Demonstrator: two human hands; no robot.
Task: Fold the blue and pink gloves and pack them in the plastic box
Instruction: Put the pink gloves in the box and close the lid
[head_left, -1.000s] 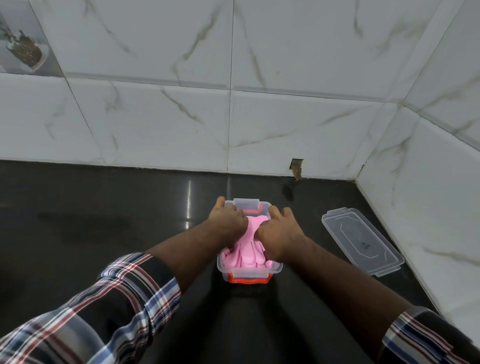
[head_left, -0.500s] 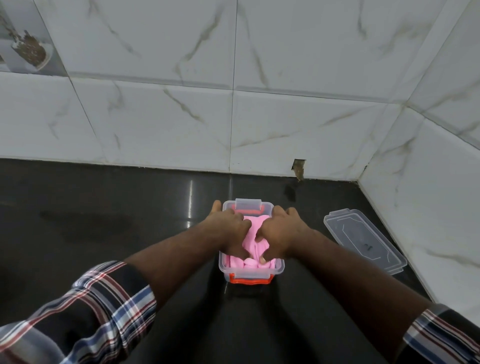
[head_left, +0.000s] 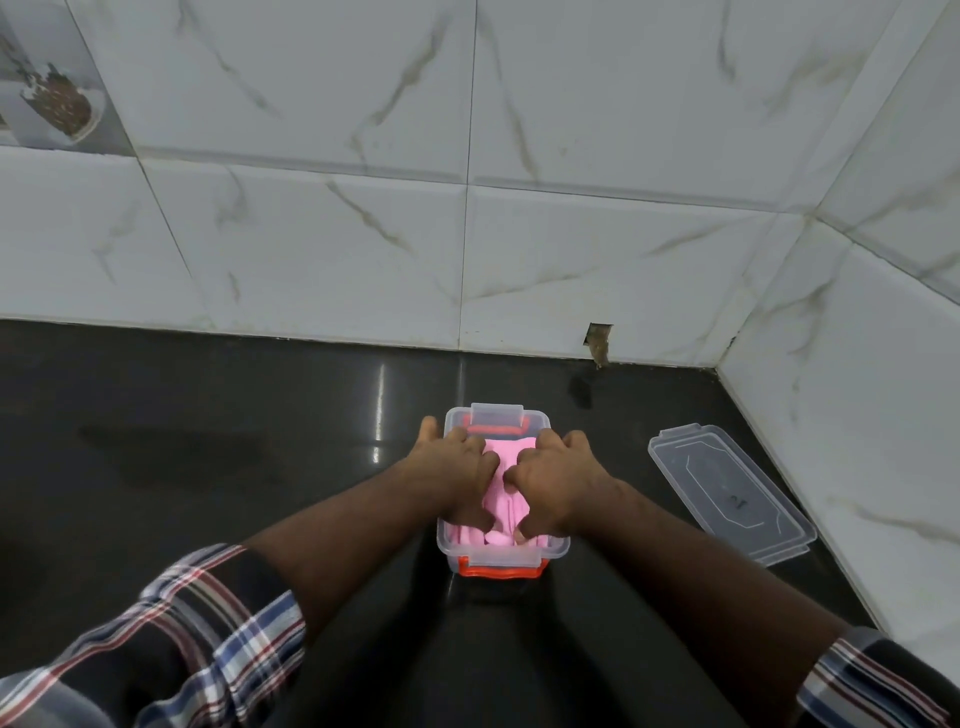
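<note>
A clear plastic box with orange clasps stands on the dark counter in the middle of the view. A folded pink glove fills the box. My left hand presses down on the glove's left side, fingers curled into it. My right hand presses on its right side the same way. Both hands cover much of the box's inside. No blue glove shows; anything under the pink glove is hidden.
The box's clear lid lies flat on the counter to the right, close to the side wall. White marble-look tiled walls close the back and right. The glossy black counter stretches to the left.
Both hands have shifted slightly on the pink glove, pushing it deeper into the box. The box and the lid stay where they were.
</note>
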